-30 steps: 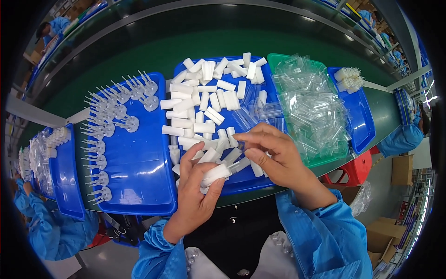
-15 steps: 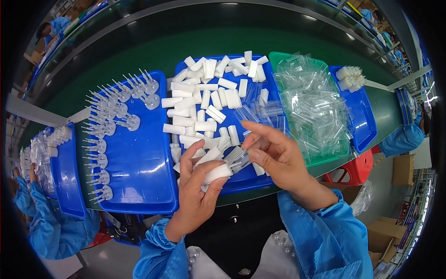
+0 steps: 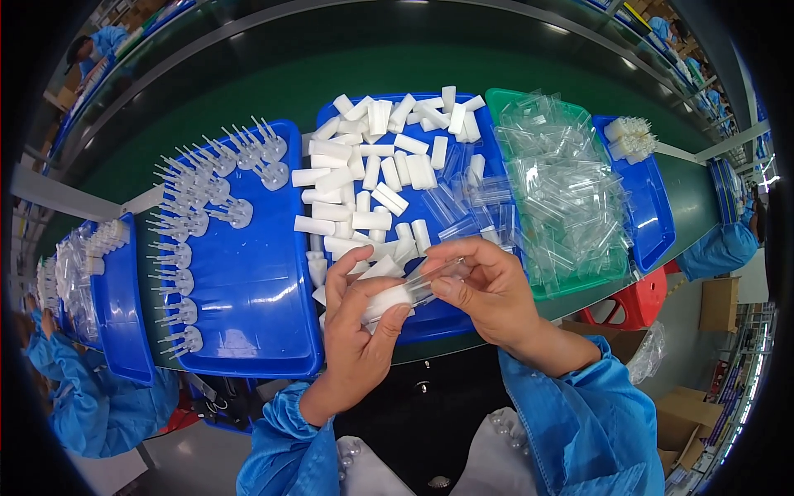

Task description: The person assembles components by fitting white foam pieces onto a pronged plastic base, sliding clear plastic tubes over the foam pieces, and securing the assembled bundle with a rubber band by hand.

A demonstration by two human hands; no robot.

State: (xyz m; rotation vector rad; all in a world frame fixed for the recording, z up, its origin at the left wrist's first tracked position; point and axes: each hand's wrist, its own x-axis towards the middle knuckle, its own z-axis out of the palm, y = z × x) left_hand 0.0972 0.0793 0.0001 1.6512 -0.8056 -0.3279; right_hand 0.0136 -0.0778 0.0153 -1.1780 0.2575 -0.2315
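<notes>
My left hand (image 3: pixel 357 343) is wrapped around a white foam cylinder (image 3: pixel 386 303), thumb below and fingers above. At the cylinder's right end sits a clear plastic tube (image 3: pixel 423 286); whether the foam is inside it or only touching it, I cannot tell. My right hand (image 3: pixel 490 299) pinches the tube's other end between thumb and fingers. Beneath and beyond both hands, a blue tray (image 3: pixel 459 318) bears many white foam cylinders (image 3: pixel 389 198), with loose clear tubes (image 3: pixel 451 202) along its right side.
To the left, a blue tray (image 3: pixel 248 306) carries clear round pieces with thin stems (image 3: pixel 188 198). On the right are a green tray (image 3: pixel 608 277) heaped with clear tubes, a blue tray (image 3: pixel 649 202) with a white bundle (image 3: pixel 631 139), and a red stool (image 3: pixel 633 299). Other people in blue sleeves work nearby.
My right hand's raised fingers have come down and closed around the clear tube. My left hand keeps hold of the foam cylinder. The whole view has shifted slightly.
</notes>
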